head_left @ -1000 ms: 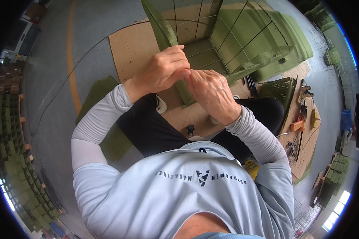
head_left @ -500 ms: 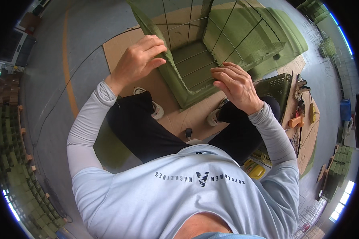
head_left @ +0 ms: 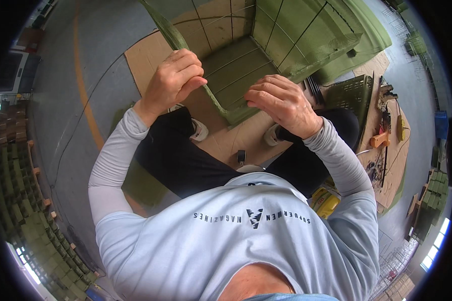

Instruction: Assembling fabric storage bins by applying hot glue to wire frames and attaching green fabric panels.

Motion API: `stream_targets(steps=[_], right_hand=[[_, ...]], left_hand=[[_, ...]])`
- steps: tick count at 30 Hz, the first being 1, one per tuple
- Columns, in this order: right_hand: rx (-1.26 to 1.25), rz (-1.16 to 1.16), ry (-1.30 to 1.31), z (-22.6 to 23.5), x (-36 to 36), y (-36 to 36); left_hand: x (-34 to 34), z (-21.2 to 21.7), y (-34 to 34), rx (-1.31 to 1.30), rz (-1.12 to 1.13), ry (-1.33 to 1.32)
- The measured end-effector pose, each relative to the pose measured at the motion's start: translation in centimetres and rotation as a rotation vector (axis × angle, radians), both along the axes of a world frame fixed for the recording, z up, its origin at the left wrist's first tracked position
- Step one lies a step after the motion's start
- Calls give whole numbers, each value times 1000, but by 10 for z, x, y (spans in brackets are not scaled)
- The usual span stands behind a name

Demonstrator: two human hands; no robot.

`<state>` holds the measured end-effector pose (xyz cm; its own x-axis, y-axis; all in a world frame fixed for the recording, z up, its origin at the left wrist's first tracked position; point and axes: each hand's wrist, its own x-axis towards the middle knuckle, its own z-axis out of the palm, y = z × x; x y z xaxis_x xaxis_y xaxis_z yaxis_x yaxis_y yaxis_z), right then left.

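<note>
A box-shaped wire frame (head_left: 234, 68) covered in green mesh fabric (head_left: 306, 42) stands before me, its open side facing up. My left hand (head_left: 175, 80) is closed on the mesh edge along the box's left rim, its thumb pointing inward. Over the front rim, near the front corner, my right hand (head_left: 281, 104) has its fingers pressed together. Whatever lies between those fingertips is too small to make out. The two hands are apart, with a stretch of the mesh rim between them.
Beneath the box lies brown cardboard (head_left: 144, 56). To my right are a green perforated crate (head_left: 354, 95), an orange-handled tool (head_left: 380, 139) and a yellow object (head_left: 327, 202). Stacked green pieces (head_left: 20, 210) line the far left. A cable (head_left: 80, 113) runs across the floor.
My right hand has moved left along the front rim, and its fingers have drawn closer together. My left hand has come slightly lower, still at the left rim. The box appears shifted leftward.
</note>
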<state>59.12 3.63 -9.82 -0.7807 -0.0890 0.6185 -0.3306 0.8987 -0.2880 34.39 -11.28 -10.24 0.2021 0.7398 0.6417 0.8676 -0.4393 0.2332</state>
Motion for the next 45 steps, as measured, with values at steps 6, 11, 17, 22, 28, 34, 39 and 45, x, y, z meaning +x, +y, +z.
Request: stream_targets(steps=[6, 11, 17, 22, 28, 34, 39, 45], right_hand=[[-46, 12, -27, -8, 1, 4], [-12, -28, 93, -5, -9, 1], [14, -7, -2, -1, -4, 2], [64, -98, 86, 12, 4, 19], [131, -164, -35, 8, 44, 55], [142, -105, -69, 14, 23, 61], [25, 13, -109, 11, -11, 33], [-80, -23, -436, 23, -6, 28]], left_hand=[[5, -9, 1, -51, 25, -72], [9, 0, 4, 10, 5, -53], [7, 0, -4, -194, 60, 49], [-1, -4, 7, 4, 49, -6], [-3, -10, 8, 51, 70, -31], [-23, -18, 13, 108, 87, -23], [-57, -2, -4, 10, 121, -127], [-36, 18, -22, -159, 139, -157]])
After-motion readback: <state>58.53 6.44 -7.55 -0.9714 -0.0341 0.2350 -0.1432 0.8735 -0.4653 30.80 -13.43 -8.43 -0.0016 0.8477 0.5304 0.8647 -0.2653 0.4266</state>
